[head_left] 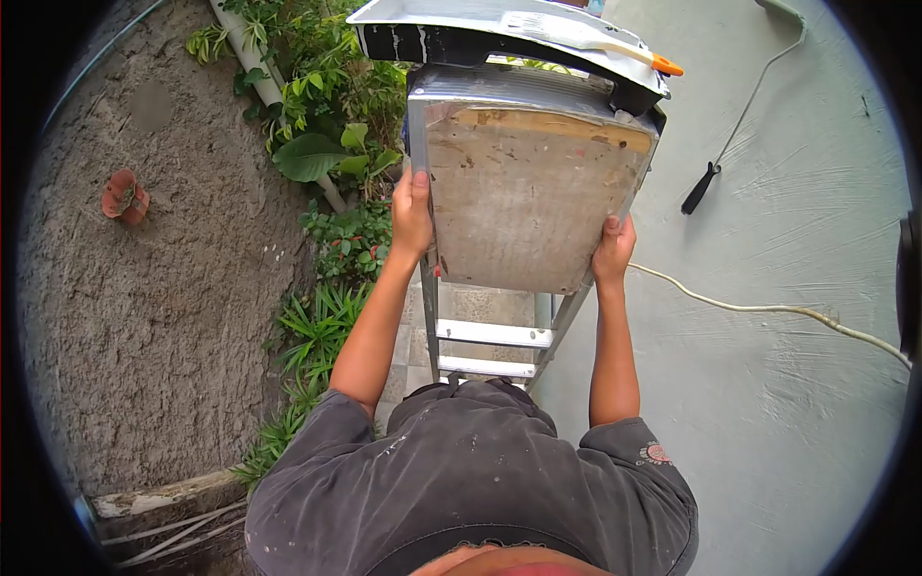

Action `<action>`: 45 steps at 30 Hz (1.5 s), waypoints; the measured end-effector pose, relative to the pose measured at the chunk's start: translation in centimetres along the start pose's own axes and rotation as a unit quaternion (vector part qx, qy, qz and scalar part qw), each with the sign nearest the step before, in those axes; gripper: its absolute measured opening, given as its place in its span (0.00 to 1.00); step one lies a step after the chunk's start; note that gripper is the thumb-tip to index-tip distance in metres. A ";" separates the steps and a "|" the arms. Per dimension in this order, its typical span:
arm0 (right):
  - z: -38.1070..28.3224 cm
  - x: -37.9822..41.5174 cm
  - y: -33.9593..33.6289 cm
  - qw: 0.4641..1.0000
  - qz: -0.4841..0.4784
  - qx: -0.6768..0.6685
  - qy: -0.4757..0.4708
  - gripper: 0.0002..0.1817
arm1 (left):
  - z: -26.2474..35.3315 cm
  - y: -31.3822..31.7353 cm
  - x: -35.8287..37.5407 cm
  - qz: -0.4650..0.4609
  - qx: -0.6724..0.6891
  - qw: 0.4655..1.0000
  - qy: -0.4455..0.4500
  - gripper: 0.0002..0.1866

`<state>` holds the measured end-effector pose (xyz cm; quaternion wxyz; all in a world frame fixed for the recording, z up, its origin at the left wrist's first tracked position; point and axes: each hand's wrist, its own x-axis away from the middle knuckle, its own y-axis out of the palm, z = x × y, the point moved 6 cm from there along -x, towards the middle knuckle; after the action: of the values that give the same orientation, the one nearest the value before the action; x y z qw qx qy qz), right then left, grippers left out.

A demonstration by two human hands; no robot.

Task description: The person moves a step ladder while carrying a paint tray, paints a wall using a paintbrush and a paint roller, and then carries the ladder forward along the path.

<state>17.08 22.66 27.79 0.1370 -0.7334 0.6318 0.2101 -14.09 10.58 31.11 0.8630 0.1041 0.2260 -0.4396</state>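
Note:
An aluminium stepladder (429, 322) stands in front of me, its white steps showing below a worn wooden board (538, 197) fixed near the top. My left hand (413, 213) is closed around the ladder's left side rail, beside the board's edge. On the opposite rail, a little lower, my right hand (612, 250) is closed too, thumb upward. A paint tray (423, 43), black below and pale with paint inside, sits on the ladder's top. Across the tray lies a paintbrush (615, 46) with an orange handle end.
At right a pale grey wall (768, 403) runs close alongside, with a paint roller (715, 168) with a black handle against it. A cream cable (749, 308) crosses that side. Leafy plants (322, 331) border the left, before a rough wall (182, 317) holding a terracotta-coloured piece (125, 197).

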 end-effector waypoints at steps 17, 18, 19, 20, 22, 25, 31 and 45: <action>-1.2 -0.1 0.6 0.996 -0.022 -0.075 0.033 0.30 | 0.1 -0.5 0.8 0.128 -0.062 0.989 0.046 0.29; -1.1 -0.1 0.6 0.996 -0.027 -0.076 0.034 0.30 | 0.6 -0.3 0.9 0.133 -0.056 0.988 0.048 0.29; -1.0 -0.1 0.6 0.996 -0.026 -0.074 0.037 0.29 | 1.0 -0.2 0.9 0.136 -0.049 0.988 0.051 0.29; -0.9 -0.1 0.5 0.996 -0.025 -0.071 0.041 0.29 | 0.4 -0.6 0.8 0.138 -0.050 0.988 0.050 0.29; -0.9 0.1 0.4 0.996 -0.027 -0.065 0.051 0.28 | -0.5 -1.2 0.7 0.130 -0.085 0.987 0.031 0.29; -1.1 -0.1 0.6 0.996 -0.029 -0.069 0.051 0.28 | 0.1 -0.6 0.7 0.133 -0.051 0.989 0.046 0.29; -0.8 0.2 0.5 0.996 -0.043 -0.058 0.049 0.29 | -0.7 -1.3 0.7 0.134 -0.090 0.987 0.026 0.30; -0.2 0.0 0.4 0.998 -0.029 -0.051 0.028 0.28 | 0.3 -0.9 1.1 0.133 -0.084 0.987 0.031 0.31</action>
<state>16.77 22.47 27.96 0.0877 -0.7631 0.6024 0.2171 -14.19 9.17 30.90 0.9120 0.0740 0.2726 -0.2973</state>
